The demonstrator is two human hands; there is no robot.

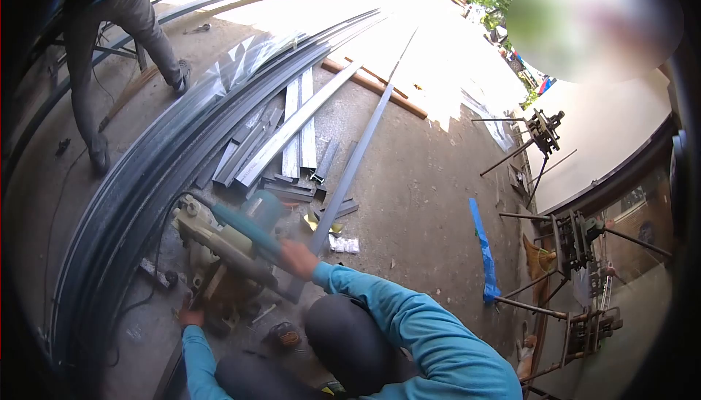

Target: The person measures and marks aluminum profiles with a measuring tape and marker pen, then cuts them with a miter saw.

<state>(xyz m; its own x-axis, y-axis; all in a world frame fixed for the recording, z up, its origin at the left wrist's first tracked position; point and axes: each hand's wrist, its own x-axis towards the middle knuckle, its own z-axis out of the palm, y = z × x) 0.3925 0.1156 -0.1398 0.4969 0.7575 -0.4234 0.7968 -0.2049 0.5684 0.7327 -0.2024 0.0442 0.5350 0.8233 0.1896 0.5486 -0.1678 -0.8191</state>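
Observation:
A chop saw [230,243] with a teal motor housing and a pale guard stands on the ground in front of my knees. My right hand [298,260] is closed around the end of its teal handle [244,226], slightly smeared by motion. Low at the saw's left side, my left hand [191,315] has its fingers curled against the base; what they grip is hidden. A long grey metal bar [358,148] runs from beside the saw far out across the floor. The saw's blade and cutting spot cannot be made out.
Long dark metal profiles [139,159] curve along the left. Short metal offcuts [248,144] lie beyond the saw. A person [120,20] stands at upper left. Metal stands [573,243] and a blue strip [482,250] are at right. A power cord [153,268] loops beside the saw.

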